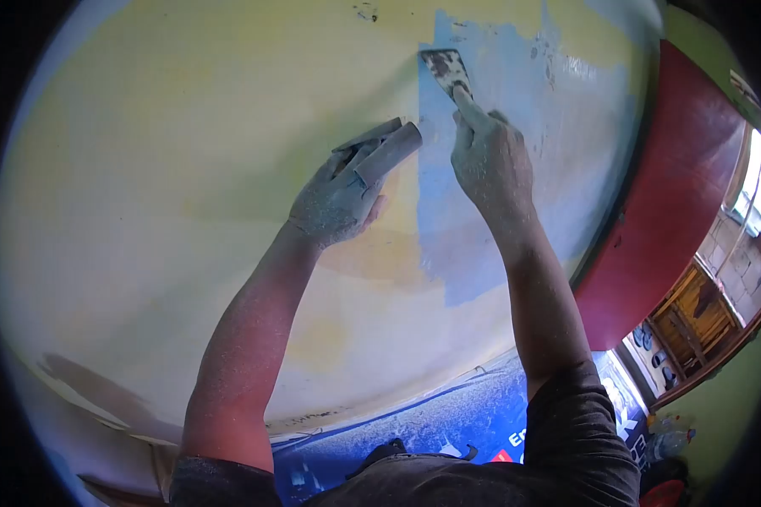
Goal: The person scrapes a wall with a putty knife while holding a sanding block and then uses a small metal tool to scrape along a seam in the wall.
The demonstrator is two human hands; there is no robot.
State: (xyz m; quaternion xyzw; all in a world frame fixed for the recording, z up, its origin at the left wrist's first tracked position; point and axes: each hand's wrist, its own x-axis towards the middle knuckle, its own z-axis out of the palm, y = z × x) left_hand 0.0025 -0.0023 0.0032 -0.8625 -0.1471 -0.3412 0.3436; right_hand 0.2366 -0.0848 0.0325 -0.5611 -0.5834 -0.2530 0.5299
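In my right hand is a putty knife, its paint-spotted blade lying at the upper left edge of a light blue patch. The forefinger stretches along the tool toward the blade. My left hand, dusted with pale powder, grips a curled piece of grey sandpaper against the panel, just left of the patch. The large curved panel is cream and yellow, with a straight left border where the blue begins. A few dark marks and scuffs show at the top of the blue.
A red panel stands at the right beyond the curved edge. Below lies a dusty blue printed sheet. Through a doorway at right are a wooden door and sandals. A clear plastic bottle sits at lower right.
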